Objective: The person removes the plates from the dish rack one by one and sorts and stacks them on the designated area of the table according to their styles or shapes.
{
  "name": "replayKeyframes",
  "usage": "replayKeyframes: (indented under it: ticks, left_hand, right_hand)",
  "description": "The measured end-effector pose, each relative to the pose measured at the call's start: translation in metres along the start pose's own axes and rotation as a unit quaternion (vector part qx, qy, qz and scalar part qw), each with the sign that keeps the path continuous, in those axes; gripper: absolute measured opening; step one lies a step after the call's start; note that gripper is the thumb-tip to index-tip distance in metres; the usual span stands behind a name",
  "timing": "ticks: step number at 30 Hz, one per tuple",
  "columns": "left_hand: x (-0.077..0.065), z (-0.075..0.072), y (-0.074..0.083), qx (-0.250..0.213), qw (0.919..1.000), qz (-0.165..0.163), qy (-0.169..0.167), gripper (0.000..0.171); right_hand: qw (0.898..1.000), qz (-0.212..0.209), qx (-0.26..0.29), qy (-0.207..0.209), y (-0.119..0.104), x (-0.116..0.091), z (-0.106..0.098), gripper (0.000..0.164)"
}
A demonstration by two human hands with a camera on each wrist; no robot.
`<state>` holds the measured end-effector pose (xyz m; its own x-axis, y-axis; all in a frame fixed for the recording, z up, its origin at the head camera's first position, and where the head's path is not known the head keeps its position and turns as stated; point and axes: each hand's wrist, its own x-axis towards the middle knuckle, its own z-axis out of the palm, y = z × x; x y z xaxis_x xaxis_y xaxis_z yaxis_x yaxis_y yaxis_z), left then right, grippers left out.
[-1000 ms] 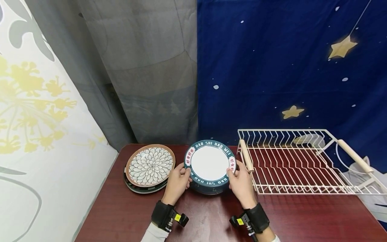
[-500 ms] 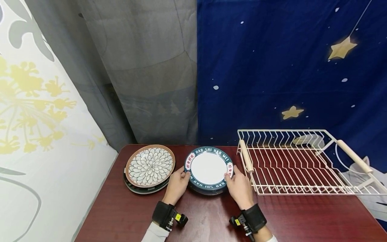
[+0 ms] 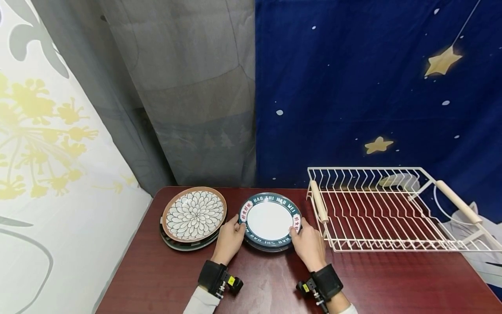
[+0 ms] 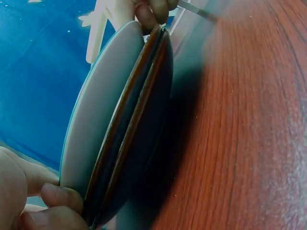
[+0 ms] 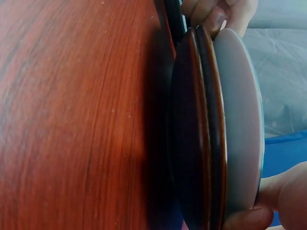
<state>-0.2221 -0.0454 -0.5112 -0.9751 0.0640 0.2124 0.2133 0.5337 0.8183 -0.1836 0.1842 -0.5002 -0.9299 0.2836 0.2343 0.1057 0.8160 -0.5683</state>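
Note:
A stack of plates point(image 3: 269, 220) sits low over the red-brown table point(image 3: 259, 283). Its top plate is white with a dark green lettered rim. My left hand point(image 3: 236, 230) grips the stack's left edge and my right hand point(image 3: 299, 232) grips its right edge. In the left wrist view the stack point(image 4: 120, 129) shows edge-on, my left hand point(image 4: 45, 201) pinching the near rim. In the right wrist view the stack point(image 5: 211, 129) is pinched by my right hand point(image 5: 268, 208). Whether its base touches the table is unclear.
A second stack topped by a flower-patterned plate point(image 3: 195, 215) stands just left of the held stack. A white wire dish rack point(image 3: 392, 237) with wooden handles stands to the right. Curtains hang behind the table's far edge.
Both hands have lowered the green-rimmed plate stack from a raised, tilted position down to the table, and drawn slightly nearer. The flower plate and the rack have not moved.

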Motion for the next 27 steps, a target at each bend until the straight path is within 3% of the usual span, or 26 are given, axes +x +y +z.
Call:
replayKeyframes:
  ticks: [17, 22, 27]
  left_hand:
    - [0.0, 0.003, -0.002, 0.035, 0.9992, 0.011, 0.014, 0.047]
    - [0.001, -0.003, 0.001, 0.055, 0.9975, 0.034, 0.029, 0.044]
    - [-0.001, -0.014, 0.012, 0.044, 0.9971, 0.057, 0.026, 0.039]
  right_hand:
    - [0.997, -0.037, -0.067, 0.03, 0.001, -0.001, 0.005, 0.062]
    - [0.995, -0.081, -0.038, 0.053, -0.009, -0.001, -0.006, 0.051]
    - [0.989, -0.147, 0.009, 0.025, -0.025, -0.006, -0.031, 0.041]
